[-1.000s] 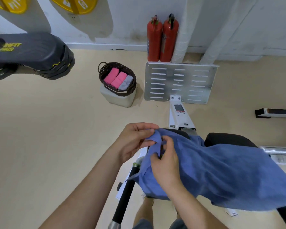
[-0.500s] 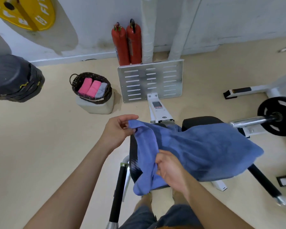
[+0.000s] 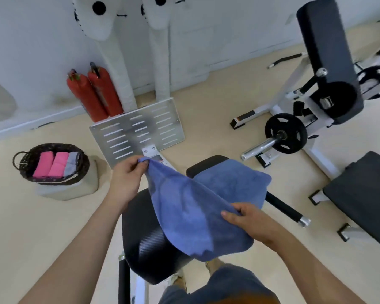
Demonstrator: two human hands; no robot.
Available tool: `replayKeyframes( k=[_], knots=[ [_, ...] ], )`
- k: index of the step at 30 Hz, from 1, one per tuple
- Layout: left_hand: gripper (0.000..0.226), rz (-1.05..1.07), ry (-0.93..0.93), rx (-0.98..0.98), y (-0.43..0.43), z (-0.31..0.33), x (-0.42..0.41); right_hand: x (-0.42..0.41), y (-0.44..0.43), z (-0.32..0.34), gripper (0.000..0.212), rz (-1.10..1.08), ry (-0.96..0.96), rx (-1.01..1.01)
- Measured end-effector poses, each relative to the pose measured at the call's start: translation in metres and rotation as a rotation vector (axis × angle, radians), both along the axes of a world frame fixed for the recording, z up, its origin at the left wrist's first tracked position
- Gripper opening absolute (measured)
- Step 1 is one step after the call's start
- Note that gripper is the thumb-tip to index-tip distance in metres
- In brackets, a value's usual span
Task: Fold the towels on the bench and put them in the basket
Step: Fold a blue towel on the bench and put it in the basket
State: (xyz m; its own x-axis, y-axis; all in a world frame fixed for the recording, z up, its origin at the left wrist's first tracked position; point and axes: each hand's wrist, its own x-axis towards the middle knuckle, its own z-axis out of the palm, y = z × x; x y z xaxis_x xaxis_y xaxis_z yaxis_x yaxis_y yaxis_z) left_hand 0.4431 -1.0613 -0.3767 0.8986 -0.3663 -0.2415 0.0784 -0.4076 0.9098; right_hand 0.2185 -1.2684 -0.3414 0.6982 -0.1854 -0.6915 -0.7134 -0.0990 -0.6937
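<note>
Both forearms are being extended forward; the left hand [image 3: 127, 178] is being held pinched shut, the right hand [image 3: 250, 222] clenched lower.

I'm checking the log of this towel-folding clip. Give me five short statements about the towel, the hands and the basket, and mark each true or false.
1. Both hands grip the blue towel. True: the left hand pinches a far corner, the right hand a near edge.
2. The basket is empty. False: it holds two pink rolled towels and a grey one.
3. The basket sits to the person's left, on a pale block. True.
4. The blue towel is already folded into a neat roll. False: it is spread open, draped over the black bench pad.
5. Two red fire extinguishers stand by the wall. True.
</note>
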Motion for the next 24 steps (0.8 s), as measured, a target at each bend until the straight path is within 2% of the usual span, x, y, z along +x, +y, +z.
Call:
replayKeyframes(
  k=[2, 4, 6, 9, 14, 17, 20, 22, 24],
  knots=[
    [0.022, 0.014, 0.052, -0.122, -0.028, 0.005, -0.001, -0.006, -0.026, -0.001, 0.041, -0.045, 0.006, -0.043],
    [0.017, 0.021, 0.073, -0.162, -0.056, 0.004, -0.001, -0.011, -0.051, -0.006, 0.045, -0.069, 0.007, -0.108],
    [0.017, 0.014, 0.095, -0.163, -0.084, -0.001, -0.001, -0.016, -0.076, -0.015, 0.038, -0.106, -0.009, -0.175],
    [0.017, -0.041, 0.090, -0.124, -0.126, -0.008, 0.000, -0.024, -0.111, -0.031, 0.014, -0.162, -0.038, -0.305],
    [0.015, -0.182, 0.040, 0.022, -0.196, -0.029, -0.004, -0.032, -0.153, -0.064, 0.013, -0.197, 0.043, -0.529],
    [0.016, -0.278, 0.039, 0.160, -0.230, -0.053, -0.010, -0.032, -0.172, -0.092, 0.017, -0.073, 0.269, -0.606],
    [0.018, -0.460, 0.048, 0.382, -0.248, -0.083, -0.022, -0.024, -0.188, -0.114, 0.016, 0.038, 0.466, -0.587],
    [0.015, -0.524, 0.053, 0.472, -0.247, -0.095, -0.033, -0.010, -0.199, -0.117, 0.016, -0.014, 0.447, -0.579],
    [0.009, -0.530, 0.067, 0.492, -0.251, -0.102, -0.037, 0.013, -0.216, -0.126, 0.021, -0.135, 0.336, -0.448]
  ],
)
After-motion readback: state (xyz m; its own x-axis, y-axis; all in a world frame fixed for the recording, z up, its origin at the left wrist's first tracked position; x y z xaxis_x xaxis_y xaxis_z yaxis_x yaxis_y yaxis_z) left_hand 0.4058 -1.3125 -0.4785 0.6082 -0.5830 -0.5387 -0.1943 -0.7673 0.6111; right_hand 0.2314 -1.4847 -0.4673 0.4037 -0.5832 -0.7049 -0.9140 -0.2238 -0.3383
